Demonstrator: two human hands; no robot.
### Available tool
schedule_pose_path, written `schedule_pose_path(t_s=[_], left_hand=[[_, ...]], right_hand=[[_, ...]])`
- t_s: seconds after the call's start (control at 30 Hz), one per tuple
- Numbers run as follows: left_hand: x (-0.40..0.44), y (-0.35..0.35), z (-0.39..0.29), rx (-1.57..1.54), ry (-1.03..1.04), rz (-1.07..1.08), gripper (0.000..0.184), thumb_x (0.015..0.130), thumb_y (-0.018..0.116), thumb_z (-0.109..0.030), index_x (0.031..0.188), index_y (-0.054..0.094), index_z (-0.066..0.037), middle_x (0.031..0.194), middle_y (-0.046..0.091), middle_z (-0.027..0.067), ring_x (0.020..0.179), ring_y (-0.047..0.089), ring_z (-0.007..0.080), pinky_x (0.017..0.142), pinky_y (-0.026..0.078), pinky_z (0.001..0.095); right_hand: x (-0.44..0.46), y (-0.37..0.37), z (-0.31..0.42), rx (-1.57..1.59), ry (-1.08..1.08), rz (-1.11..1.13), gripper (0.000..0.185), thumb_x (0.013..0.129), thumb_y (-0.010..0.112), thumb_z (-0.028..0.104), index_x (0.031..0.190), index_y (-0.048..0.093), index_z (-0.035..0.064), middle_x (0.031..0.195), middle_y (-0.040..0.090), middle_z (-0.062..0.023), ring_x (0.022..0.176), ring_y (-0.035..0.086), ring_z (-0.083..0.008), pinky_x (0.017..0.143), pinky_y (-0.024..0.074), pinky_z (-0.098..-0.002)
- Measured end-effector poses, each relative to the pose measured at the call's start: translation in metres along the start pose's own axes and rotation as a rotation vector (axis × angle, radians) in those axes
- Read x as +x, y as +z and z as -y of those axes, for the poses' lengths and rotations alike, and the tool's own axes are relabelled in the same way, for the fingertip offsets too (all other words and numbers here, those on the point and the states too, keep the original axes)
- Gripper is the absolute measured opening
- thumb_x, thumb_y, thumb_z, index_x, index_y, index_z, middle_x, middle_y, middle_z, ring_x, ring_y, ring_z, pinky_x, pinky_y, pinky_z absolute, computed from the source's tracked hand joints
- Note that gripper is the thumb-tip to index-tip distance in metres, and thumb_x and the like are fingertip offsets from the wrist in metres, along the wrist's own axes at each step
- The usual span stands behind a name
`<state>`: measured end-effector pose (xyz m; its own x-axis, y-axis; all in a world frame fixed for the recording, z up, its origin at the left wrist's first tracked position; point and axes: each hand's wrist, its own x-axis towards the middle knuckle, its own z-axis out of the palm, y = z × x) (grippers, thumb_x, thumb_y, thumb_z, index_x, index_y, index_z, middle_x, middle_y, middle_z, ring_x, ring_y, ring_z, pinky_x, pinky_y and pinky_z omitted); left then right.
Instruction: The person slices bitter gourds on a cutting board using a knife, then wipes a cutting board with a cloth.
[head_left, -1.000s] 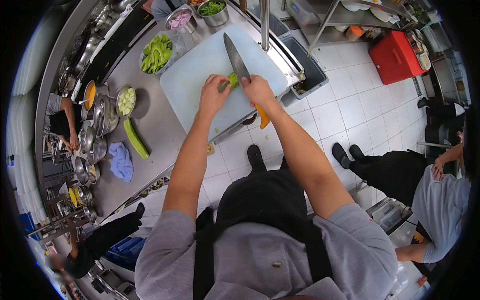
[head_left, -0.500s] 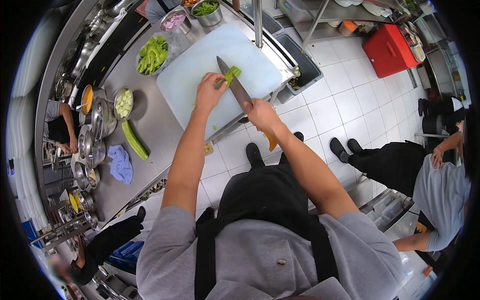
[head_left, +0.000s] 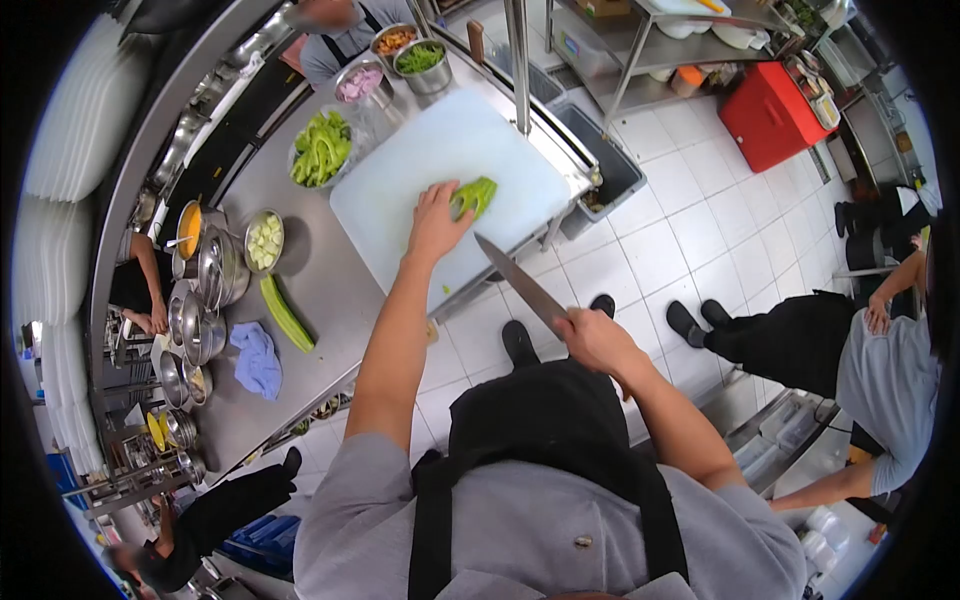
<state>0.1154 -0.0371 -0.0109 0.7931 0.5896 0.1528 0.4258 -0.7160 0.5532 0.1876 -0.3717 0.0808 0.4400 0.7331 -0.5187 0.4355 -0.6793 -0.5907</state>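
My left hand [head_left: 436, 226] rests on the cutting board [head_left: 400, 180], its fingers curled over a piece of bright green vegetable [head_left: 478, 197] that looks like green pepper. My right hand [head_left: 598, 342] is closed around the handle of a large kitchen knife [head_left: 520, 285]. The blade points up and left, off the board's near edge and apart from the vegetable. Left of the board stands a lined bowl of similar green pieces [head_left: 322, 148]. A small green scrap lies near the board's lower edge.
Metal containers hold purple pieces [head_left: 360, 84], green strips [head_left: 422, 62] and orange pieces [head_left: 394, 40]. Leftward are a bowl of pale green chunks [head_left: 264, 240], a long green vegetable [head_left: 287, 315] and a blue cloth [head_left: 256, 360]. A grey bin [head_left: 615, 165] stands right. Several people are nearby.
The knife has come off the board, moving down and right with my right hand. My left hand now lies over the green piece. The view has shifted slightly.
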Motion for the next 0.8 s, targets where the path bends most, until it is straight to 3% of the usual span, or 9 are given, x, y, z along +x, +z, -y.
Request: schedule_pose_path(t_s=[0.03, 0.13, 0.2, 0.33, 0.53, 0.6, 0.7, 0.77, 0.8], left_hand=[[0.001, -0.002, -0.004, 0.083, -0.031, 0.112, 0.058, 0.088, 0.073, -0.021, 0.141, 0.054, -0.005, 0.132, 0.059, 0.0179, 0.131, 0.05, 0.0369, 0.111, 0.043, 0.0449], [0.003, -0.011, 0.015, 0.066, -0.004, 0.077, 0.054, 0.087, 0.073, -0.02, 0.135, 0.058, -0.003, 0.13, 0.059, 0.0194, 0.124, 0.053, 0.0378, 0.109, 0.044, 0.0454], [0.011, -0.026, 0.041, 0.07, 0.018, -0.026, 0.049, 0.085, 0.074, -0.017, 0.13, 0.062, -0.003, 0.125, 0.062, 0.0199, 0.12, 0.055, 0.037, 0.107, 0.045, 0.0446], [0.055, -0.089, 0.085, 0.117, 0.101, -0.25, 0.04, 0.083, 0.077, -0.018, 0.119, 0.068, -0.003, 0.099, 0.069, 0.0148, 0.094, 0.066, 0.0331, 0.092, 0.053, 0.0425], [0.098, -0.163, 0.14, 0.034, -0.139, -0.487, 0.047, 0.084, 0.079, -0.024, 0.124, 0.068, 0.0, 0.102, 0.072, 0.0147, 0.095, 0.068, 0.0311, 0.089, 0.055, 0.0417], [0.104, -0.169, 0.162, 0.689, 0.024, -0.86, 0.05, 0.086, 0.079, -0.028, 0.124, 0.067, 0.001, 0.105, 0.073, 0.0162, 0.098, 0.07, 0.03, 0.087, 0.056, 0.0387], [0.093, -0.157, 0.141, 0.443, 0.046, -0.789, 0.046, 0.089, 0.077, -0.031, 0.123, 0.068, -0.002, 0.106, 0.074, 0.0149, 0.097, 0.071, 0.0284, 0.084, 0.056, 0.0363], [0.061, -0.118, 0.083, -0.019, -0.063, -0.235, 0.036, 0.091, 0.075, -0.027, 0.12, 0.07, -0.006, 0.105, 0.074, 0.0124, 0.095, 0.072, 0.0271, 0.084, 0.057, 0.037], [0.047, -0.091, 0.05, 0.012, -0.036, -0.12, 0.025, 0.092, 0.073, -0.019, 0.114, 0.07, -0.007, 0.102, 0.073, 0.0098, 0.092, 0.071, 0.0246, 0.082, 0.058, 0.0363]], right_hand=[[-0.004, -0.011, -0.002, -0.006, -0.004, -0.011, 0.04, 0.105, 0.049, 0.031, 0.101, 0.067, -0.0048, 0.085, 0.071, -0.0291, 0.078, 0.069, -0.0488, 0.08, 0.0539, -0.055], [-0.019, -0.033, -0.008, 0.067, 0.09, 0.14, 0.04, 0.105, 0.05, 0.032, 0.099, 0.066, -0.0035, 0.073, 0.069, -0.0232, 0.054, 0.067, -0.0315, 0.063, 0.0552, -0.0461], [-0.02, -0.04, -0.007, 0.089, 0.109, 0.124, 0.039, 0.106, 0.05, 0.032, 0.099, 0.066, -0.0035, 0.071, 0.068, -0.0227, 0.051, 0.066, -0.0311, 0.059, 0.0544, -0.0449], [-0.003, -0.038, -0.008, 0.179, 0.118, 0.06, 0.038, 0.106, 0.051, 0.03, 0.097, 0.064, -0.0045, 0.065, 0.065, -0.021, 0.046, 0.064, -0.0283, 0.052, 0.0524, -0.0424], [0.031, -0.03, 0.004, 0.284, 0.073, -0.035, 0.038, 0.106, 0.051, 0.028, 0.094, 0.061, -0.0066, 0.063, 0.064, -0.0203, 0.046, 0.062, -0.0282, 0.051, 0.0509, -0.0431], [0.04, -0.026, 0.004, 0.301, 0.029, -0.092, 0.039, 0.106, 0.051, 0.029, 0.092, 0.061, -0.0068, 0.063, 0.063, -0.02, 0.046, 0.062, -0.029, 0.05, 0.0504, -0.0436], [0.053, -0.03, 0.01, 0.386, 0.046, -0.127, 0.041, 0.106, 0.051, 0.03, 0.089, 0.06, -0.0066, 0.061, 0.063, -0.0196, 0.046, 0.062, -0.0294, 0.051, 0.0511, -0.0433], [0.08, -0.029, 0.011, 0.406, 0.044, -0.148, 0.042, 0.106, 0.051, 0.03, 0.088, 0.06, -0.0063, 0.061, 0.062, -0.0193, 0.047, 0.063, -0.0298, 0.051, 0.0515, -0.0431], [0.095, -0.029, 0.013, 0.425, 0.038, -0.172, 0.043, 0.106, 0.051, 0.031, 0.088, 0.06, -0.006, 0.06, 0.062, -0.019, 0.048, 0.064, -0.0302, 0.052, 0.052, -0.0429]])
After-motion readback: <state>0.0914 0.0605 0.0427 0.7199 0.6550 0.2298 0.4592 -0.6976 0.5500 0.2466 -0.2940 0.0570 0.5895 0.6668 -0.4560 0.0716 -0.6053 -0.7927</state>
